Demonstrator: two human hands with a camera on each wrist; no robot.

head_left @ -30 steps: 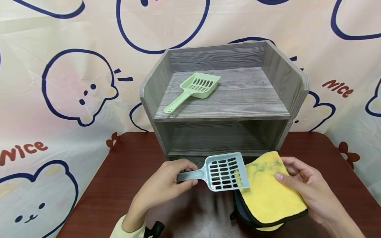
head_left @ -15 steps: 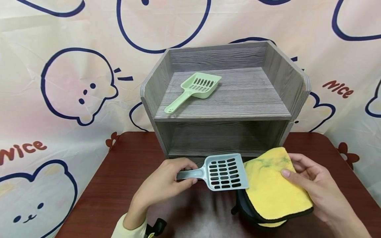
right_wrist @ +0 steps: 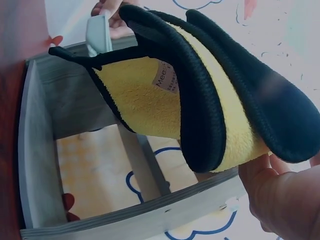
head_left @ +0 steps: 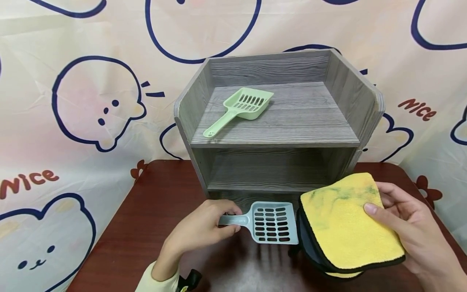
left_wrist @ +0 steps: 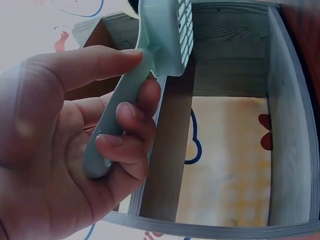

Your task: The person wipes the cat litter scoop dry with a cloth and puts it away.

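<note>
My left hand (head_left: 204,227) grips the handle of a pale blue slotted litter scoop (head_left: 274,240), held level above the table. In the left wrist view, the fingers curl round the scoop's handle (left_wrist: 117,110). My right hand (head_left: 412,227) pinches a folded yellow cloth (head_left: 352,227) with dark edging and green stains, the thumb on its top face. Seen from the right wrist, the cloth (right_wrist: 145,97) hangs in several dark-backed folds with a small label. The scoop's front edge is close to the cloth's left side. A light green slotted scoop (head_left: 251,104) lies on the upper shelf.
A grey wood-grain shelf unit (head_left: 313,117) stands at the back of the dark red table (head_left: 160,202), with an open compartment (head_left: 270,168) under its top. Behind it hangs a backdrop (head_left: 98,97) with cartoon drawings.
The yellow cloth and my right hand have moved right and slightly up, away from the scoop. The blue scoop has dropped a little and tilted, and stays in my left hand.
</note>
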